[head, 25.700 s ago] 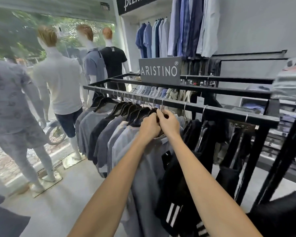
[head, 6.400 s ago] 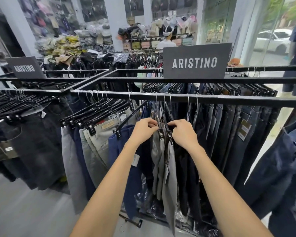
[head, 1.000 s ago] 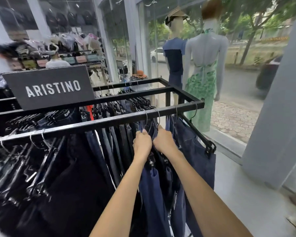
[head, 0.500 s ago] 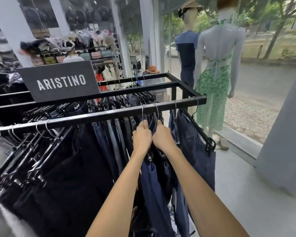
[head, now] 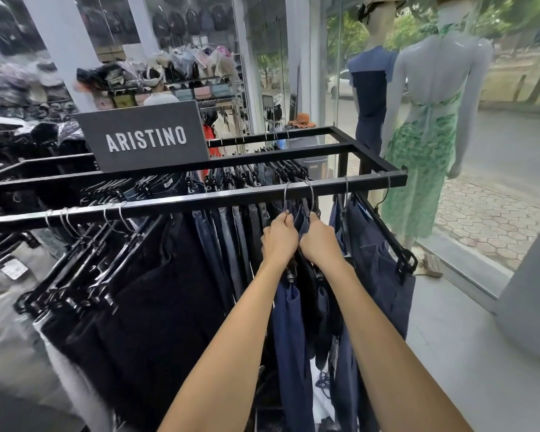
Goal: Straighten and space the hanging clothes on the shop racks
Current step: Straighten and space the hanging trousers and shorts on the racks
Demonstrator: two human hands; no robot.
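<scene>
Fingers of the left hand (head: 279,241) are curled shut around the neck of a clip hanger (head: 286,198); fingers of the right hand (head: 320,243) are closed likewise on the neighbouring hanger (head: 309,198). The two fists touch, just below the front rail (head: 200,199). Both hooks sit over that rail. Navy trousers (head: 290,322) hang from the held hangers, directly under the wrists.

Left of the hands: a tight run of dark jeans (head: 231,244), then black garments (head: 156,291) on slanted black hangers, bunched close. Right of the hands: a gap on the rail, then a further navy pair (head: 378,269) near the rack's end corner (head: 399,177).

Rack is a black square-tube frame with parallel rails behind. A dark sign (head: 144,137) on the frame reads "ARISTINO". Hanger lettering is too small to read.

Floor (head: 449,353) is pale grey and open right of the rack end. A glazed shopfront stands beyond, with two mannequins: one in a green print dress (head: 424,145), one in a blue top (head: 371,82). Shelves of bags and caps (head: 169,70) fill the rear wall.
</scene>
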